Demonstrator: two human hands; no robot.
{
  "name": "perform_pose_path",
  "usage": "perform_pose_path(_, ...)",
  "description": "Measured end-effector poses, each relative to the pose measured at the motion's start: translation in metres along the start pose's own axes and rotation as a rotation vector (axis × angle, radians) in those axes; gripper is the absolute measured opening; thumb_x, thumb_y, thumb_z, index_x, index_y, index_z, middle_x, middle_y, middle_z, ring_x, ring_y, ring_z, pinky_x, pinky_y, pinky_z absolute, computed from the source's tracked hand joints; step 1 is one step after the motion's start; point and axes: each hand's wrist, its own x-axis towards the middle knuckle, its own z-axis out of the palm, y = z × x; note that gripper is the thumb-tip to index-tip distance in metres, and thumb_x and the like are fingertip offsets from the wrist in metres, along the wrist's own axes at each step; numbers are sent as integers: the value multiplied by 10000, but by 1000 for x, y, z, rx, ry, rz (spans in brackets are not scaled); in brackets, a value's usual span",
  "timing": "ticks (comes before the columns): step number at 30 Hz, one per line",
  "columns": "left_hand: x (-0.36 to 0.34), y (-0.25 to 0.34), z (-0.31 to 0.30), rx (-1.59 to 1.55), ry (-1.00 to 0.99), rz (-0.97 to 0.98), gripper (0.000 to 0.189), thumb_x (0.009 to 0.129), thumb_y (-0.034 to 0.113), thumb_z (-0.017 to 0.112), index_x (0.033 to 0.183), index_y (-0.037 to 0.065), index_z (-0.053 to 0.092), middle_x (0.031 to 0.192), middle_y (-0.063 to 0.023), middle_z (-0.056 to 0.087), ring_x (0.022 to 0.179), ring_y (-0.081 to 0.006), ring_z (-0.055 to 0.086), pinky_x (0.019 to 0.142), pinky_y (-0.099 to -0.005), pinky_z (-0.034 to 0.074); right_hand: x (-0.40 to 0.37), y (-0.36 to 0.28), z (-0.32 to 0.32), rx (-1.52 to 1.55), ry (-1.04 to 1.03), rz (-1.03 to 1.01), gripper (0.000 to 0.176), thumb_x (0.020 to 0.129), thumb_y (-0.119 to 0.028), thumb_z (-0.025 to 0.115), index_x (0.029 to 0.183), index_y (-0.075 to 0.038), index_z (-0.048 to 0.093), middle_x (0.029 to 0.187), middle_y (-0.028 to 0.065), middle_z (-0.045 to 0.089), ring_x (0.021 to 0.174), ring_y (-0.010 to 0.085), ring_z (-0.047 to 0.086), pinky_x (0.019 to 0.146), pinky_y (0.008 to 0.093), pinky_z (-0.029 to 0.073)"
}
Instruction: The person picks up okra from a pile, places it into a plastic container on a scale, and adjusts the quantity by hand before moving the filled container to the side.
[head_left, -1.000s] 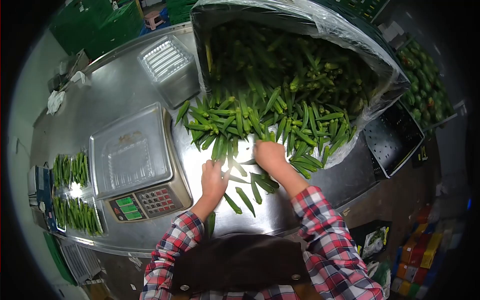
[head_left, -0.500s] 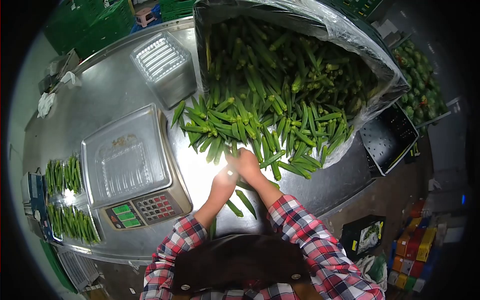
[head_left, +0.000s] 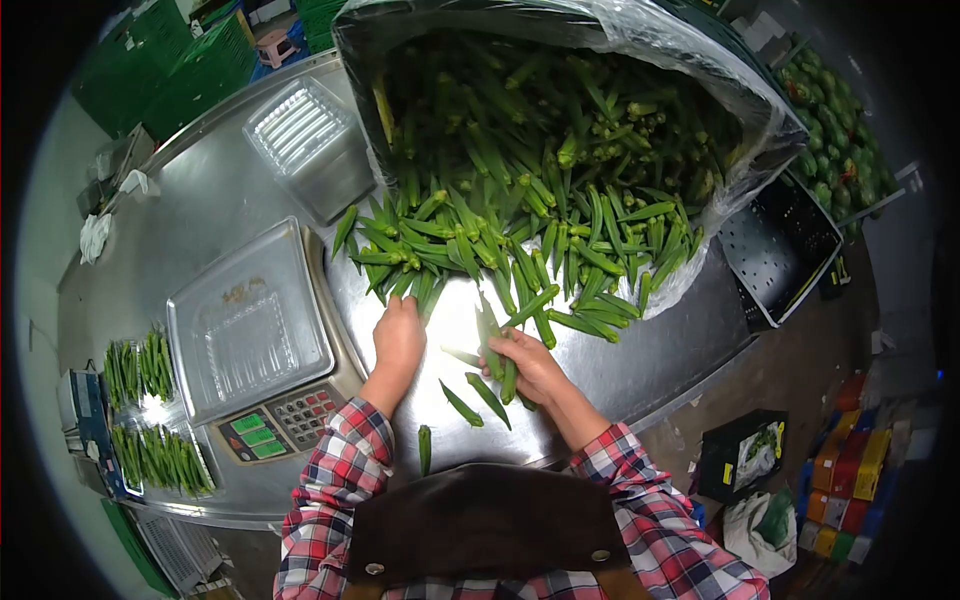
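Note:
A heap of green okra pods [head_left: 500,250] spills from a plastic-lined box [head_left: 640,40] onto the steel table [head_left: 210,200]. My right hand [head_left: 528,362] holds a small bunch of okra pods [head_left: 497,345] just below the heap. My left hand [head_left: 398,335] rests at the heap's left edge, fingers touching pods there; whether it grips one is unclear. Three loose pods [head_left: 485,397] lie on the table near my hands.
A scale [head_left: 275,415] at the left carries an empty clear tray [head_left: 245,320]. A stack of clear trays [head_left: 305,135] stands behind it. Filled okra packs [head_left: 150,440] sit at the far left. A black crate [head_left: 780,250] is at the right.
My hands came together at the heap's edge, then parted: the left went left to the heap's edge, the right drew back toward me with a bunch of pods.

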Motion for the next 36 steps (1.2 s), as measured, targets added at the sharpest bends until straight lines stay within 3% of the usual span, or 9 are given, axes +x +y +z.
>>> perform_pose_path(3, -1, 2, -2, -27, 62, 25, 197, 750, 138, 601, 900, 19, 555, 841, -171, 545, 709, -365, 591, 619, -437, 496, 4, 6, -12, -17, 2, 13, 224, 843, -122, 610, 1012, -20, 504, 815, 51, 551, 735, 149, 570, 679, 257, 483)
perform_pose_path(4, -1, 9, -8, 45, 83, 104, 172, 761, 122, 568, 888, 9, 542, 816, -185, 549, 694, -349, 598, 615, -426, 500, 6, 10, -17, -53, -33, -3, 330, 823, -153, 639, 1078, -5, 492, 871, 55, 566, 782, 136, 561, 710, 273, 489)
perform_pose_path(10, 2, 23, -1, 166, -69, 4, 182, 769, 80, 518, 928, -7, 501, 804, -191, 577, 668, -322, 627, 567, -418, 505, 1, 15, -20, -570, 189, -312, 291, 811, -165, 653, 1020, -1, 535, 841, 61, 580, 747, 111, 547, 674, 248, 460)
perform_pose_path(15, -6, 12, 17, 107, -40, 13, 214, 784, 98, 473, 963, -19, 486, 748, -211, 602, 658, -347, 630, 570, -454, 498, -28, -7, -22, -37, 161, -151, 188, 851, -87, 600, 1005, -12, 522, 862, 78, 585, 789, 158, 575, 735, 286, 487)
perform_pose_path(16, -3, 6, 18, 51, -26, 8, 261, 796, 83, 502, 1020, -52, 489, 668, -157, 595, 587, -270, 623, 504, -383, 488, -30, -9, -24, 32, 135, -132, 174, 858, -78, 586, 1003, -8, 519, 868, 87, 584, 799, 167, 575, 747, 298, 491)
perform_pose_path(20, -16, 7, -11, -1275, -385, -504, 345, 830, 69, 576, 1121, -80, 467, 646, -51, 547, 488, -96, 481, 415, -194, 377, -33, -11, -28, 266, 29, -41, 141, 884, -56, 530, 1007, 9, 514, 958, 140, 579, 906, 220, 580, 859, 363, 485)
perform_pose_path(23, -59, 27, -33, -1612, -469, -542, 312, 852, 68, 557, 1121, -67, 475, 707, -67, 563, 511, -91, 485, 417, -195, 376, -33, -4, -31, 395, -154, 7, 231, 890, -79, 525, 1091, 19, 463, 1012, 149, 563, 1012, 263, 552, 943, 393, 435)
perform_pose_path(28, -102, 56, -50, -1437, -606, -354, 221, 884, 67, 549, 1070, -41, 500, 753, -71, 575, 517, -72, 475, 423, -187, 375, -39, -3, -19, 390, -324, -20, 262, 912, -131, 508, 1148, -33, 449, 1190, 145, 482, 1135, 295, 481, 964, 429, 418)
perform_pose_path(36, -105, 76, -41, -1159, -592, -250, 245, 861, 101, 606, 1070, -14, 552, 739, -4, 583, 504, -26, 448, 417, -163, 335, -42, 6, -41, 463, -324, -33, 317, 920, -194, 499, 1211, -95, 423, 1197, 113, 518, 1097, 264, 521, 891, 419, 447)
